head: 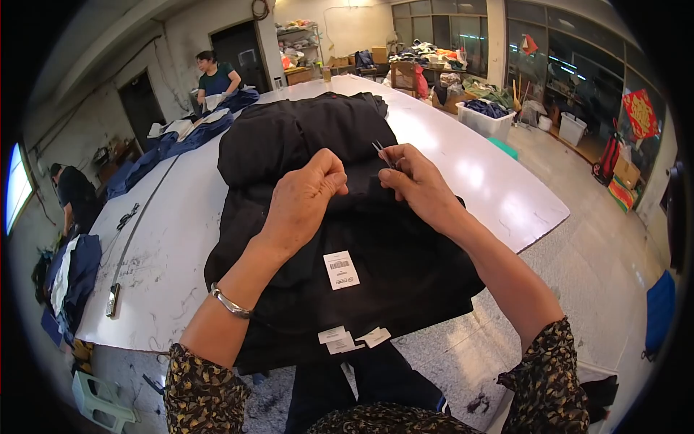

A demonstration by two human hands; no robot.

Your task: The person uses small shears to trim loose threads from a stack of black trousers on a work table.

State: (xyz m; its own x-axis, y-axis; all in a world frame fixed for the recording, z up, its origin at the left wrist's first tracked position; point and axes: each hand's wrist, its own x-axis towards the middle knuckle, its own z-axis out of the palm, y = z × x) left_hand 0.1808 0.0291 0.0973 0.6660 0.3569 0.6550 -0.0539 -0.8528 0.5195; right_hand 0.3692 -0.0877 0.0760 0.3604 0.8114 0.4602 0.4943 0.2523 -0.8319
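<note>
Black garments [303, 130] lie in a thick stack on the white table, hanging over its near edge. My left hand [312, 198] is above them with thumb and fingertips pinched together; whether a thread or anything small is between them cannot be seen. To its right, my right hand [420, 179] holds small metal thread snips [383, 154], their pointed blades up and slightly apart. A white printed label [341, 269] lies on the black cloth below the hands. Several small white tags [339, 339] are at the near edge of the cloth.
The large white table [488, 190] reaches far ahead. Blue and white garments [184, 135] line its left side, where one person [218, 81] stands; another person [78, 195] bends at far left. A black handheld device [113, 300] lies near the left edge. A green stool [102, 399] stands below.
</note>
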